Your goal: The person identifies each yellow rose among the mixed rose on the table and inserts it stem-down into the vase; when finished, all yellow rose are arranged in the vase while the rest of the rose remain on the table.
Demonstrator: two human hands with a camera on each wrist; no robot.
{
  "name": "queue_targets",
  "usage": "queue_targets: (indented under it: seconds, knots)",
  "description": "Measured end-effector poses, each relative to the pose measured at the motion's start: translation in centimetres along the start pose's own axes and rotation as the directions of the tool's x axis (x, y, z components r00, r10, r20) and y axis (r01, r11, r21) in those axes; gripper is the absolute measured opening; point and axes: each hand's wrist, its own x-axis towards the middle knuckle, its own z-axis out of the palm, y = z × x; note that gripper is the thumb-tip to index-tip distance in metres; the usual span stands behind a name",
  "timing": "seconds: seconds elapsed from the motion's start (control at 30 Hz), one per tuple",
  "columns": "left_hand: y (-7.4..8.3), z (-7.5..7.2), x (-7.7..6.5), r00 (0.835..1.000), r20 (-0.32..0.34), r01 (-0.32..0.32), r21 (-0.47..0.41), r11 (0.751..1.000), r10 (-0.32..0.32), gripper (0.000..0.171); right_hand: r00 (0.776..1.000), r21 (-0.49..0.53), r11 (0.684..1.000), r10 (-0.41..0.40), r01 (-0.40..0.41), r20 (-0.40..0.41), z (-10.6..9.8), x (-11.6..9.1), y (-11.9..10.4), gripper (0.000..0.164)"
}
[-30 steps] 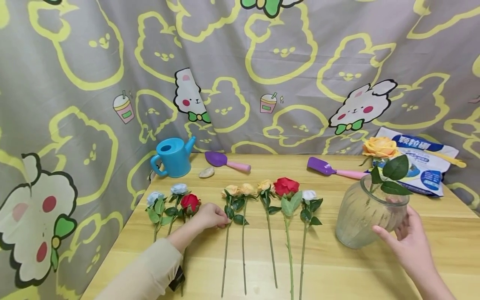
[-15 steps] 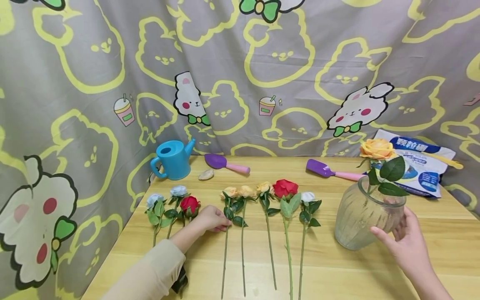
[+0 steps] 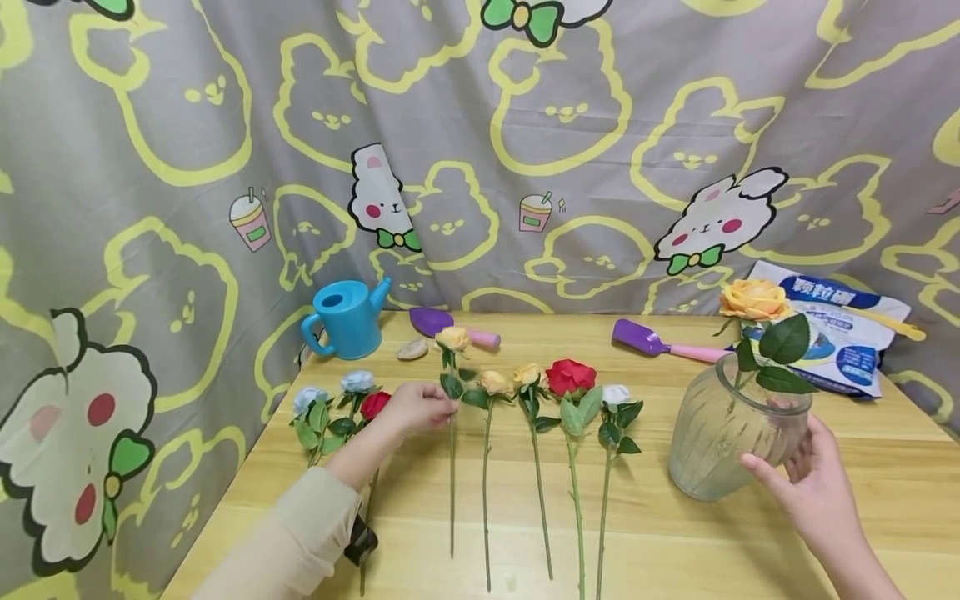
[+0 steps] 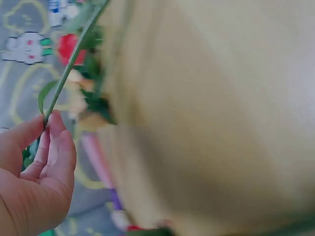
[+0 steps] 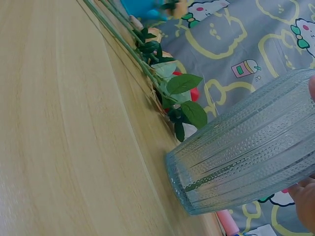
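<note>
Our left hand pinches a yellow rose just below its leaves; if these snag, a second rose right of it could follow. Our right hand grips the vase, which could tip if released.

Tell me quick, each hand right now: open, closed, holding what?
Left hand: closed, pinching a yellow rose by its stem.
Right hand: holding the glass vase by its side.
</note>
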Motion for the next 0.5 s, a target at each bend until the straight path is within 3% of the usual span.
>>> queue_targets:
  seconds: [0.27,0.5]
  knots:
    - [7.8,0.8,-0.1,0.979,0.006,-0.203,-0.047,0.978,0.203,0.016,1.0,-0.02,1.0,0.005,-0.005,-0.003,-0.1,-0.2,-0.1,0.074]
    - [15.1,2.8,-0.4,0.952,0.001,-0.304,-0.105,0.947,0.306,0.022,1.0,0.022,0.999,-0.023,0.023,-0.005,0.1,-0.2,0.0,0.075]
